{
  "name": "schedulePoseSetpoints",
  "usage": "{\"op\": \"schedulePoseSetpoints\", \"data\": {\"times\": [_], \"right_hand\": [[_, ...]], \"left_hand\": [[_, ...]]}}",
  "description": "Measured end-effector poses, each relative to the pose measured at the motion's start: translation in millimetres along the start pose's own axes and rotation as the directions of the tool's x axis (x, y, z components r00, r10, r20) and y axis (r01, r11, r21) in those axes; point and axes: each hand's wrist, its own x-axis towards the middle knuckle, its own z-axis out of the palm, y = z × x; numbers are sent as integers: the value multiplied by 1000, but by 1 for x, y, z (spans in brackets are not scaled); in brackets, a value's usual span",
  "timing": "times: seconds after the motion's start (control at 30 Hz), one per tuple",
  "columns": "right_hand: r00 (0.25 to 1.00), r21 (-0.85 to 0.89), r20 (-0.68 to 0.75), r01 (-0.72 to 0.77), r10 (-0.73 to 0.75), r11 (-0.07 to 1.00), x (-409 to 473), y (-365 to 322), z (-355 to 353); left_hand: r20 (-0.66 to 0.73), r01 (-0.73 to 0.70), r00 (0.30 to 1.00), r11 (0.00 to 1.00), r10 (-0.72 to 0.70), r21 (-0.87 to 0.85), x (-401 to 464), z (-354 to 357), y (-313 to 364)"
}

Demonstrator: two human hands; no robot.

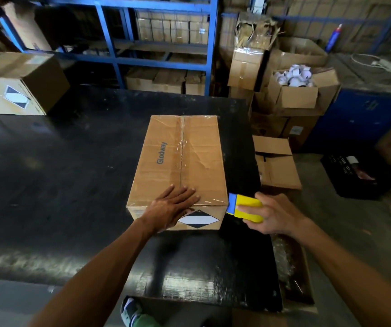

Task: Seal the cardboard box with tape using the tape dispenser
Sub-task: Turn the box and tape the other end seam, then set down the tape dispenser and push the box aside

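A brown cardboard box (178, 159) marked "Glodway" lies on a black table (60, 185). Its flaps are closed, and clear tape runs along the centre seam and across the near top edge. My left hand (173, 206) rests flat on the box's near end, fingers spread over the top and the near side. My right hand (274, 214) grips a yellow and blue tape dispenser (245, 207). The dispenser's blue end touches the box's near right corner.
Another cardboard box (17, 83) sits on the table's far left. Blue metal shelving (156, 34) stands behind. Open and stacked cartons (293, 90) crowd the floor to the right, beside a black crate (357, 175). A shoe (130, 310) shows below the table's near edge.
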Motion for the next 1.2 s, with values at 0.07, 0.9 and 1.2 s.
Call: {"op": "schedulePoseSetpoints", "data": {"times": [0.07,0.9,1.2], "right_hand": [[999,13,-31,-26,26,1000,-1,-4,3],[628,488,202,-730,751,479,-10,-23,32],[344,773,505,-588,792,-238,-22,-33,103]], "left_hand": [[-2,-3,1000,1000,3,-4,2,-1,1],[44,347,938,931,-344,-113,87,10,113],[214,635,763,769,-610,-76,109,4,122]]}}
